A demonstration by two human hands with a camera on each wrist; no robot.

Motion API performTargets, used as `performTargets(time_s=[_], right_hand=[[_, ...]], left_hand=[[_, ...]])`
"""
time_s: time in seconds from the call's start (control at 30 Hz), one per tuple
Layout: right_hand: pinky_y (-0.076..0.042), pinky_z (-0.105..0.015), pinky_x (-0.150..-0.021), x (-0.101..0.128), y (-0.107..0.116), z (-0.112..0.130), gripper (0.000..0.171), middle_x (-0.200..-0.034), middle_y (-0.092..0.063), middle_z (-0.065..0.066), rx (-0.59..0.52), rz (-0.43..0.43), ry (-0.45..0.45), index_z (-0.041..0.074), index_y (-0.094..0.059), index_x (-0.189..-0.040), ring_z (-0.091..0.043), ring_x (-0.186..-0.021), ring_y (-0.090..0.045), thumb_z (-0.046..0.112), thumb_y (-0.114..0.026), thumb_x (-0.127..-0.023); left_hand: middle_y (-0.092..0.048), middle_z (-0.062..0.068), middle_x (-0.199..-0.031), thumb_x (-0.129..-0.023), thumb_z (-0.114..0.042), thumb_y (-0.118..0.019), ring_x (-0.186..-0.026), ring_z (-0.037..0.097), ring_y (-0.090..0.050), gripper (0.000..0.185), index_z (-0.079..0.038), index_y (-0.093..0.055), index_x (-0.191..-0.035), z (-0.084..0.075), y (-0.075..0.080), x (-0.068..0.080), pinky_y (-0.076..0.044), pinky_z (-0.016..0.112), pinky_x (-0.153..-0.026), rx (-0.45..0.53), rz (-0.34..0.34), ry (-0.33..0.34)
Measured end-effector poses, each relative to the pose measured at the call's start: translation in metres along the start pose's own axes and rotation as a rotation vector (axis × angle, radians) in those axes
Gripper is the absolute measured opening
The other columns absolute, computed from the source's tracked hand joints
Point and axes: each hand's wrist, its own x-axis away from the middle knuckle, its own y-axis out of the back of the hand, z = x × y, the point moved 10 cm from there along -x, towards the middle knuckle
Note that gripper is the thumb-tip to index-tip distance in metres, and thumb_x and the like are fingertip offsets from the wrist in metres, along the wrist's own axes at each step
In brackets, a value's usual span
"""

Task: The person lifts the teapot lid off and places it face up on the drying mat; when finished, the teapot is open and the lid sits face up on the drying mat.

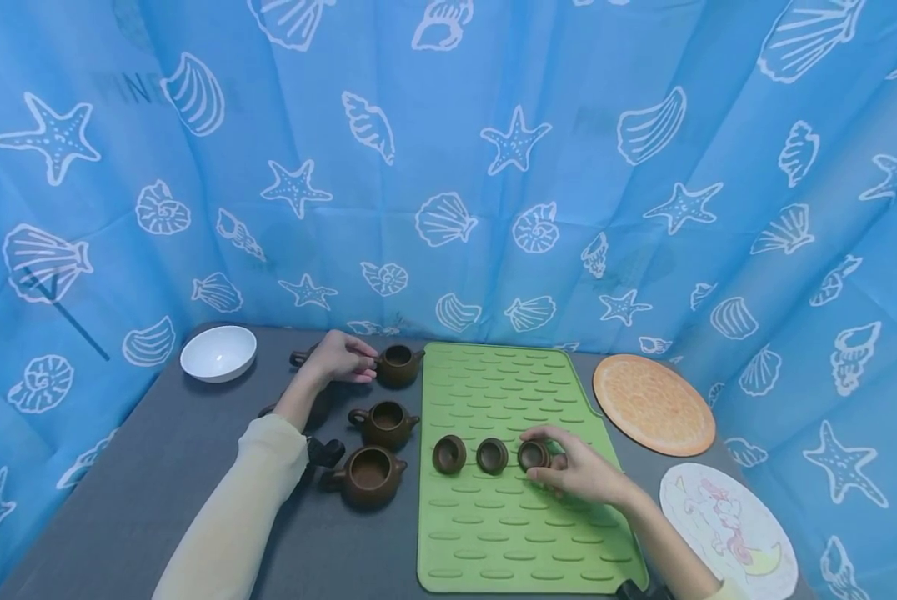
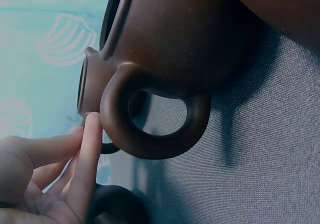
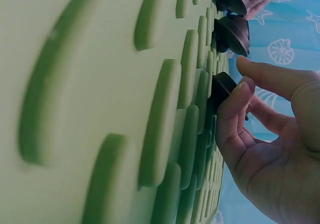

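While the left hand (image 1: pixel 338 357) reaches to the upper middle-left of the head view, its fingers lie against the farthest teapot (image 1: pixel 398 365), one of three brown clay teapots standing in a column on the grey table (image 1: pixel 156 467). From the head view the fingers look lightly curved toward the pot's near side; the left wrist view shows straight fingers (image 2: pixel 87 154) by a looped handle, and I cannot tell whether they pinch it or only touch it. The middle teapot (image 1: pixel 384 423) and the nearest teapot (image 1: pixel 367 477) stand below it in the frame, both lidless (their open mouths show).

At lower centre, the right hand (image 1: pixel 579 471) rests on the green silicone mat (image 1: pixel 493 533), thumb and forefinger curled round the rightmost cup (image 1: pixel 533 455) of a row of three small brown cups. The right wrist view shows the fingertips (image 3: pixel 240 91) pinching that cup's rim, with the cup sitting on the mat's ribbed surface. The middle cup (image 1: pixel 491 455) and the left cup (image 1: pixel 448 454) stand just beside it, apart from the hand.

A white bowl (image 1: pixel 218 353) sits at the table's upper left. At the right edge lie a round orange mat (image 1: pixel 653 404) and, below it, a round picture mat (image 1: pixel 726 525). A blue seashell curtain (image 1: pixel 448 167) closes the background.
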Motion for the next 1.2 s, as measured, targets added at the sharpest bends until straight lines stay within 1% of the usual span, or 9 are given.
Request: performTargets(time_s=[0.13,0.2,0.23,0.33,0.43,0.63,0.83,0.93,1.2], right_hand=[[-0.05,-0.027,-0.047,-0.002,0.002,0.002,0.061,-0.091,-0.07,-0.028,0.01,-0.015,0.003,-0.009,-0.045,-0.153,-0.004,-0.049,-0.047,0.011,-0.074,-0.103],[-0.048,-0.025,-0.045,-0.003,0.003,0.003,0.06,-0.074,-0.061,-0.032,0.016,-0.027,-0.004,-0.007,-0.047,-0.153,-0.001,-0.047,-0.042,0.012,-0.074,-0.102],[-0.046,-0.025,-0.045,-0.003,0.005,0.004,0.06,-0.079,-0.061,-0.035,0.028,-0.042,-0.002,-0.007,-0.048,-0.152,-0.001,-0.046,-0.04,0.011,-0.075,-0.102],[-0.043,-0.025,-0.044,-0.005,0.01,0.006,0.058,-0.108,-0.064,-0.041,0.052,-0.082,-0.01,-0.006,-0.05,-0.15,-0.001,-0.045,-0.036,0.012,-0.075,-0.102],[-0.041,-0.024,-0.044,-0.007,0.015,0.009,0.057,-0.146,-0.056,-0.035,0.084,-0.119,-0.009,-0.005,-0.052,-0.149,-0.002,-0.045,-0.034,0.014,-0.077,-0.101],[-0.042,-0.024,-0.043,-0.016,0.019,0.022,0.051,-0.144,-0.058,-0.033,0.104,-0.137,0.023,-0.004,-0.056,-0.146,-0.002,-0.044,-0.032,0.014,-0.075,-0.102],[-0.034,-0.022,-0.043,-0.037,0.015,0.04,0.045,-0.14,-0.063,-0.03,0.146,-0.149,0.032,0.001,-0.062,-0.141,-0.001,-0.045,-0.028,0.016,-0.077,-0.102],[-0.034,-0.023,-0.043,-0.051,0.011,0.05,0.039,-0.138,-0.064,-0.031,0.148,-0.134,0.043,0.002,-0.064,-0.137,-0.002,-0.045,-0.028,0.015,-0.075,-0.103],[-0.044,-0.024,-0.048,-0.087,0.002,0.072,0.035,-0.129,-0.068,-0.022,0.104,-0.103,0.028,0.004,-0.064,-0.137,-0.006,-0.048,-0.044,0.016,-0.071,-0.105]], left_hand=[[-0.073,0.027,-0.125,-0.107,-0.001,-0.062,-0.099,0.029,-0.082,0.026,0.007,-0.071,-0.13,0.001,0.001,0.001,-0.067,0.042,-0.093,0.015,0.007,0.005],[-0.073,0.027,-0.125,-0.108,-0.001,-0.061,-0.101,0.03,-0.082,0.027,0.007,-0.07,-0.131,0.002,0.002,0.001,-0.067,0.042,-0.094,0.02,0.013,0.004],[-0.073,0.027,-0.125,-0.107,-0.001,-0.061,-0.101,0.03,-0.082,0.027,0.007,-0.07,-0.132,0.002,0.002,0.001,-0.067,0.042,-0.094,0.024,0.015,0.004],[-0.073,0.028,-0.125,-0.107,-0.001,-0.061,-0.102,0.03,-0.082,0.028,0.007,-0.069,-0.134,0.003,0.003,0.001,-0.067,0.041,-0.094,0.033,0.023,0.0],[-0.073,0.029,-0.126,-0.108,-0.002,-0.061,-0.103,0.03,-0.082,0.031,0.009,-0.067,-0.137,0.002,0.004,0.003,-0.067,0.041,-0.095,0.043,0.039,-0.009],[-0.07,0.033,-0.132,-0.108,-0.003,-0.061,-0.11,0.035,-0.08,0.036,0.01,-0.063,-0.142,0.0,0.009,0.008,-0.066,0.04,-0.097,0.039,0.058,-0.036],[-0.067,0.033,-0.137,-0.109,-0.006,-0.061,-0.099,0.024,-0.08,0.037,0.009,-0.062,-0.143,-0.003,0.022,0.013,-0.067,0.034,-0.093,0.039,0.058,-0.048],[-0.066,0.032,-0.136,-0.109,-0.007,-0.062,-0.101,0.023,-0.08,0.037,0.008,-0.062,-0.143,-0.006,0.028,0.017,-0.067,0.034,-0.094,0.039,0.061,-0.062],[-0.07,0.026,-0.128,-0.11,-0.015,-0.063,-0.092,0.016,-0.074,0.039,0.009,-0.063,-0.141,-0.007,0.052,0.025,-0.068,0.032,-0.089,-0.032,0.04,-0.116]])
